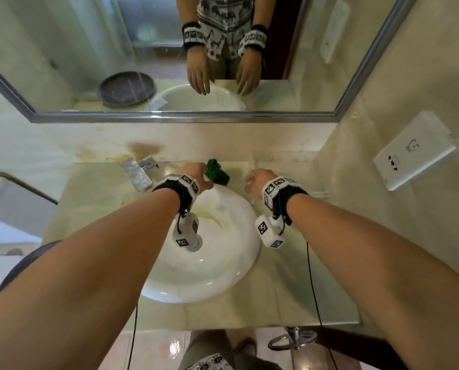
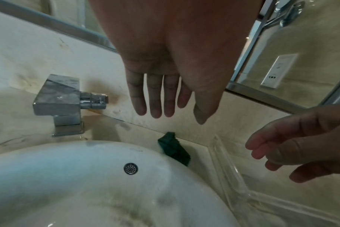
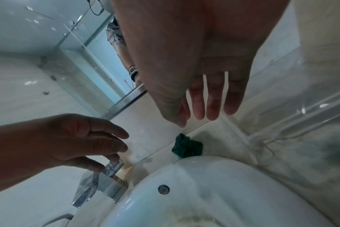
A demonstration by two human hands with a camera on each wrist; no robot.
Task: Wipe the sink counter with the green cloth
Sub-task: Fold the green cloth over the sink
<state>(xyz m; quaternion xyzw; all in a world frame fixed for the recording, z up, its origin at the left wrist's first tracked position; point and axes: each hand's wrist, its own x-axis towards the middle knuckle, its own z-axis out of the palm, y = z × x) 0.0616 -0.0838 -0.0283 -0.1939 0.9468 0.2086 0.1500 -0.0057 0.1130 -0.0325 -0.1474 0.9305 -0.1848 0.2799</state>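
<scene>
Head view shows the green cloth, crumpled and dark, lying at frame centre on the worktop between the white basin rim and back wall, while left hand and right hand hover above it, both grips released, fingers relaxed.

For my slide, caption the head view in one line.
Both open hands, left hand and right hand, hover over the basin near the crumpled green cloth.

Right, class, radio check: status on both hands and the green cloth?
Left hand open, right hand open, both empty. Green cloth bunched on counter behind basin, untouched. Nothing blocking.
</scene>
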